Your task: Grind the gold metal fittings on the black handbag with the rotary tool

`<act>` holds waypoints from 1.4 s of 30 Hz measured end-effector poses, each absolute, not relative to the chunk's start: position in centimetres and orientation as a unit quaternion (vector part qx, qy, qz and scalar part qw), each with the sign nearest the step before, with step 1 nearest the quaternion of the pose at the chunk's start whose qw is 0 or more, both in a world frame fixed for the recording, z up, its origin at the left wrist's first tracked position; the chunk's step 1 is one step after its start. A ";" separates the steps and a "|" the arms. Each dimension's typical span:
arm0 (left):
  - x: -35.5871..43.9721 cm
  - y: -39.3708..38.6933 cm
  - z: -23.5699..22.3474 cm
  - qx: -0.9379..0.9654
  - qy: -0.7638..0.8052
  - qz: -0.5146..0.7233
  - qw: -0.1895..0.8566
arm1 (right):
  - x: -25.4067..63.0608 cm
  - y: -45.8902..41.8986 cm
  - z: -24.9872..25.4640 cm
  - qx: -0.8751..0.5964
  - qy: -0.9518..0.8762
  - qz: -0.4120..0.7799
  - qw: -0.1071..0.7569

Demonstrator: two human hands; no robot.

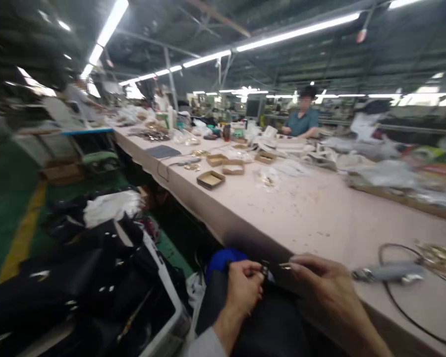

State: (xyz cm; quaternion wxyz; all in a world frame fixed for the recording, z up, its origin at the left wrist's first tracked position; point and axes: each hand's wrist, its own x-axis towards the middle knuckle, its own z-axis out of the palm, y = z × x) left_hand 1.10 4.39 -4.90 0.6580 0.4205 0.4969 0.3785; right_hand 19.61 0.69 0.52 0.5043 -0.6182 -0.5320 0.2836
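Note:
My left hand (244, 287) is closed in a pinch at the upper edge of a black item (271, 320) on my lap, which looks like a bag. A small dark fitting with a metallic glint (264, 270) shows at its fingertips, too blurred to name exactly. To the right, at the table's near edge, my right hand (325, 280) pinches a small gold-coloured metal piece (284, 266) between thumb and forefinger. That piece points toward the left hand, with a short gap between them.
A grey power screwdriver-like tool (392, 272) with a cord lies right, beside a pile of gold-coloured metal parts (440, 260). Small cardboard trays (210, 180) stand farther along the table (252, 203). A white-rimmed crate (163, 282) of black bags is left. A co-worker (302, 119) sits across.

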 end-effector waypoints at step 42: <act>2.2 1.9 -4.4 0.727 0.479 0.404 0.281 | 15.9 1.0 -5.6 -0.545 -0.438 0.379 0.607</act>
